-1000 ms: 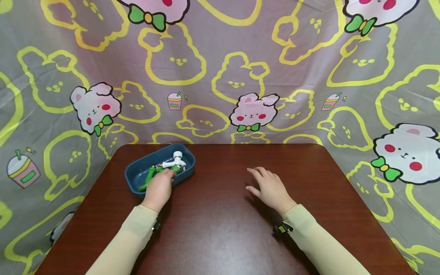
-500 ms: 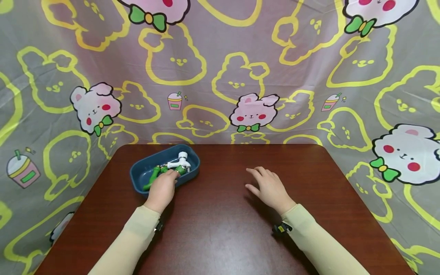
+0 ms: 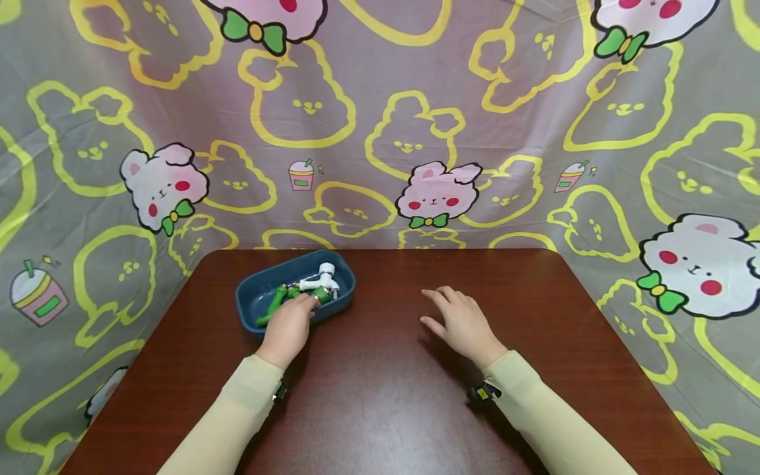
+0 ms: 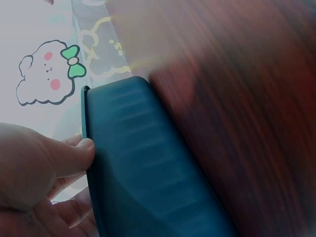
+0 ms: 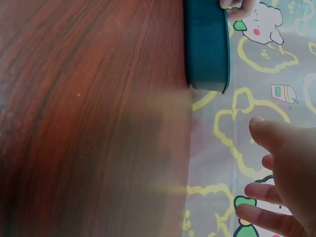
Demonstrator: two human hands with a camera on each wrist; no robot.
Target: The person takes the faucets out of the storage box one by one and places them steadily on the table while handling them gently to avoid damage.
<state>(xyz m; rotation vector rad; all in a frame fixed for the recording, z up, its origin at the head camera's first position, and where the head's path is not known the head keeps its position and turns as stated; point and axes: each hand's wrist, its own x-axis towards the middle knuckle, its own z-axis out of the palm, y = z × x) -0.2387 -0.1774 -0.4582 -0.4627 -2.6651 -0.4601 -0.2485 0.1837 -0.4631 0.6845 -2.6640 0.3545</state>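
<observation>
My left hand (image 3: 289,330) pinches the near rim of a dark blue plastic basin (image 3: 252,282), thumb outside and fingers over the inner side. In the left wrist view the thumb (image 4: 74,157) lies against the rim of the basin (image 4: 143,163). Inside the basin lie a white plastic tap (image 3: 323,280) and green pieces (image 3: 274,305) that look like tap or pipe fittings, partly hidden by the hand. To the right, my right hand (image 3: 460,324) hovers over the table with fingers spread and nothing in them; the right wrist view shows its fingers (image 5: 266,190) apart from the basin.
A brown wooden table (image 3: 380,396) with a glossy top bears the basin at its back left. A patterned cloth (image 3: 356,132) with rabbit drawings hangs behind the table and along both sides. Dark wrist straps (image 3: 485,393) sit on the sleeves.
The basin has slid a little to the right with my left hand gripping its rim, and the fittings inside moved along with it. My right hand has barely moved.
</observation>
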